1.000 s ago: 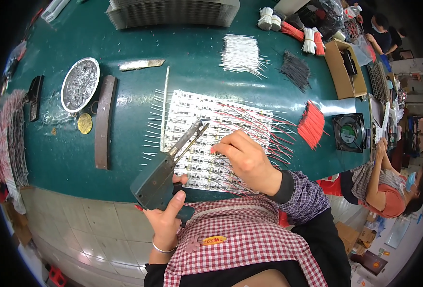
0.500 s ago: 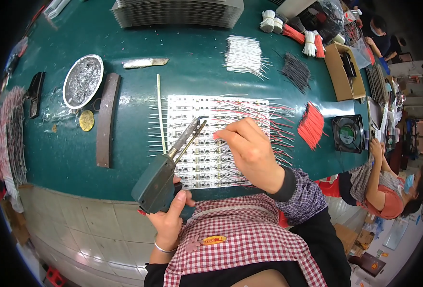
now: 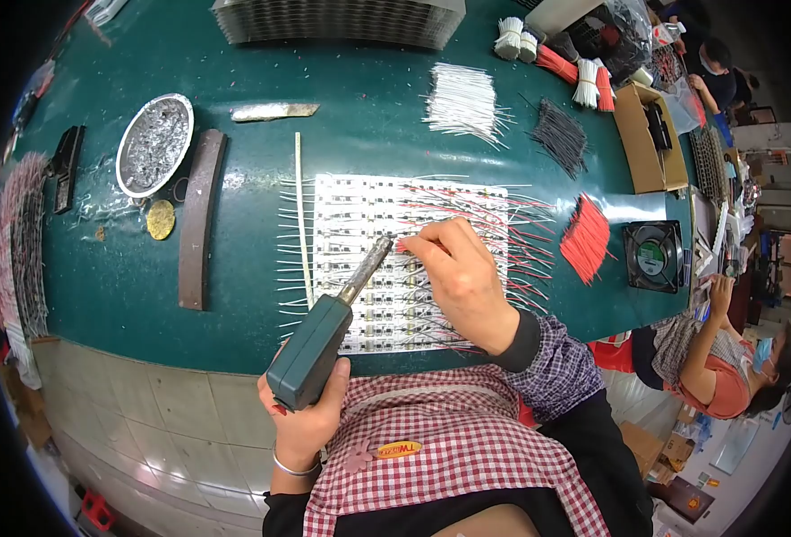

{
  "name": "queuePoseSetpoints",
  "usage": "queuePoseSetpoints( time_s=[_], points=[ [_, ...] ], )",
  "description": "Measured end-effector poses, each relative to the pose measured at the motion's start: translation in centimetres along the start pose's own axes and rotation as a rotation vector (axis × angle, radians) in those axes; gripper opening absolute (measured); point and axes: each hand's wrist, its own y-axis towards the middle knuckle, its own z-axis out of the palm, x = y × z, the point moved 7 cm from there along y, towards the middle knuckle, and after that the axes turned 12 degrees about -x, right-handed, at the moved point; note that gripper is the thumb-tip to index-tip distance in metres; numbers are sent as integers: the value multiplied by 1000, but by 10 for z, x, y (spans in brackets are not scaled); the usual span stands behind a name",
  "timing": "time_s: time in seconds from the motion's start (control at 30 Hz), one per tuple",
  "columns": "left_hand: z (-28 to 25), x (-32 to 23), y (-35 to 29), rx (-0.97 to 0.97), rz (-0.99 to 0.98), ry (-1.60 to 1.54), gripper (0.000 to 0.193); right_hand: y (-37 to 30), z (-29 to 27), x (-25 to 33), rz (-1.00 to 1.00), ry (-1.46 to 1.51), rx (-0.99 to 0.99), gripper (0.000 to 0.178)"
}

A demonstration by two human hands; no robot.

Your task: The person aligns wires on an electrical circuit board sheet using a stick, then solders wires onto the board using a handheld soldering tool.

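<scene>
My left hand is wrapped round the grip of a dark green soldering gun. The gun's metal barrel slants up and right, its end over a white panel of small circuit boards. Close to that end, my right hand is closed in a pinch on a red wire, only a bit of which shows at the fingertips. Rows of thin white, red and black wires stick out from both sides of the panel. A pale thin stick lies along the panel's left side.
Farther left are a bowl of solder dross, a yellow round pad and a brown bar. White wires, black wires and red wires lie in piles, near a fan and a cardboard box. Co-workers sit at right.
The soldering gun has turned in my left hand and its tip has come down and right, close to my right fingertips. My right hand stays nearly in place, still pinching.
</scene>
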Motion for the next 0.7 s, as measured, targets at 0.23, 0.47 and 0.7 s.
queuePoseSetpoints(
  time_s=[0.23, 0.47, 0.7],
  points=[
    [-1, 1, -2, -54, 145, 53, 21, 0, 0, 1, -4, -19, 28, 31],
    [8, -21, 5, 40, 175, 88, 19, -1, 2, 2, -23, -55, 43, 30],
    [-5, -2, -4, -36, 56, 43, 22, -1, 2, 3, -43, -63, 30, 31]
  ],
)
